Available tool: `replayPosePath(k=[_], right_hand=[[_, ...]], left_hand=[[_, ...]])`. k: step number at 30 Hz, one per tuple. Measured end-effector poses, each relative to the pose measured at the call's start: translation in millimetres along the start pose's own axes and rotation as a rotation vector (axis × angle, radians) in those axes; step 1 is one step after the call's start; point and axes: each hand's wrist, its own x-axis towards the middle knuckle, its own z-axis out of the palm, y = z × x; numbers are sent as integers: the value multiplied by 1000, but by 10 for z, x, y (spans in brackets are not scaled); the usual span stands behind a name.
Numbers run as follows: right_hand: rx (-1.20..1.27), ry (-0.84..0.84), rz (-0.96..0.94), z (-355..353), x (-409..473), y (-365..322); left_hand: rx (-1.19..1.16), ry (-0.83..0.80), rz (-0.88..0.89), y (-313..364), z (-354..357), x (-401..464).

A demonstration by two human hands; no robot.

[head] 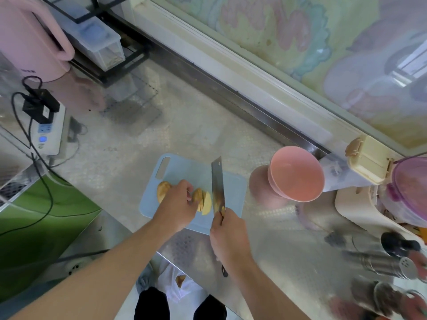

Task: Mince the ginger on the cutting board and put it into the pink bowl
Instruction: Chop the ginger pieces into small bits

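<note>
Pale blue cutting board [184,172] is lying on the steel worktop [277,239], carrying the ginger [203,200], which is only sliced so far, not minced. The left hand [179,205] is curling its grip over the uncut part, probably to keep it from rolling and to keep fingertips back from the edge. The right hand [227,232] is wrapping its grip around the handle of the cleaver [218,185], whose blade is standing just right of the cut slices. The pink bowl [295,174] is waiting empty beside the board, within easy reach for scraping.
</note>
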Motion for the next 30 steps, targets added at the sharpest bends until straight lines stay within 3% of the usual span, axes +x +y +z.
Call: replayPosePath(k=[5,10,17,23,30], right_hand=[[-27,8,-35,-57,153,24],[-120,-3,-83,-82,330,18],[-144,20,-103,-131,329,-5],[-106,-33,-107,-36,75,4],[-198,-53,-119,121,-88,0]], left_hand=[[305,-146,211,-20,-8,-122],[457,-58,320,56,79,-62],[405,-7,237,78,56,-92],[152,-54,136,-55,32,-191],[-60,93,19,-49,82,-147]])
